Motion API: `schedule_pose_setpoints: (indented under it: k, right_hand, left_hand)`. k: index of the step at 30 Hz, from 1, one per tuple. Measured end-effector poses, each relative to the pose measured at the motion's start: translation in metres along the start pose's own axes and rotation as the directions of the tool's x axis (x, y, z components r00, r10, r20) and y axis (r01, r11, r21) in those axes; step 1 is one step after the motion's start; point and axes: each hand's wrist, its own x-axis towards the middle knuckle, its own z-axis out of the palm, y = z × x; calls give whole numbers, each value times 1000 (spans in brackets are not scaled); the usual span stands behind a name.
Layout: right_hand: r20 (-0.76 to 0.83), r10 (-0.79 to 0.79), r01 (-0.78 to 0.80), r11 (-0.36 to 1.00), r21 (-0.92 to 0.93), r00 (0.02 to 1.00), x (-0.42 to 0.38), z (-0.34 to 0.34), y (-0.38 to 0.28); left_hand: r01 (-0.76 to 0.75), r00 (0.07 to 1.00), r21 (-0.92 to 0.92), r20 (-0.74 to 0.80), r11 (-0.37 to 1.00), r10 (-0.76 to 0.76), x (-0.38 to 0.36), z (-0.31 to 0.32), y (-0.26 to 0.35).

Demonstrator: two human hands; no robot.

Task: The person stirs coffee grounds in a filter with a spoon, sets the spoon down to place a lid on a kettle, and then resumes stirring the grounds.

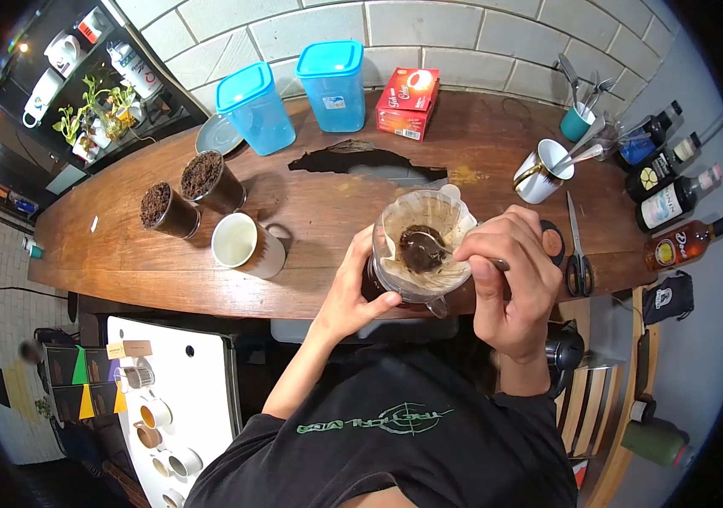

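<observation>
A clear coffee dripper lined with a paper filter stands near the table's front edge, over a vessel mostly hidden below it. Wet dark coffee grounds lie in the bottom of the filter. My left hand is closed round the dripper's left side, thumb toward the front. Between the fingers of my right hand is a metal spoon, its bowl down at the grounds. Left of the dripper stands a white mug; beyond it are two glasses of dark crumbly material.
Two blue-lidded containers and a red box stand along the wall. A dark hole breaks the tabletop. At right are scissors, a white cup with utensils, and several bottles.
</observation>
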Motion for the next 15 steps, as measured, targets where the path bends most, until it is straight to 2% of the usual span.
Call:
schedule_pose_setpoints:
  k: [2, 6, 9, 12, 15]
  right_hand:
    - [-11, -5, 4, 999, -43, 1000, 0, 0, -1]
    - [13, 7, -7, 1000, 0, 1000, -1, 0, -2]
    - [-38, 19, -21, 998, -59, 999, 0, -2, -3]
    - [51, 13, -10, 999, -47, 999, 1, -2, -2]
    - [-30, 1, -2, 1000, -15, 1000, 1, -1, 0]
  left_hand:
    - [-3, 1000, 3, -1, 1000, 3, 0, 0, -1]
    - [-12, 1000, 1, -4, 1000, 12, 0, 0, -1]
    - [-19, 1000, 3, -9, 1000, 19, 0, 1, 0]
    - [-25, 1000, 12, -13, 1000, 26, 0, 0, 0]
    - [-22, 1000, 12, -10, 1000, 22, 0, 1, -1]
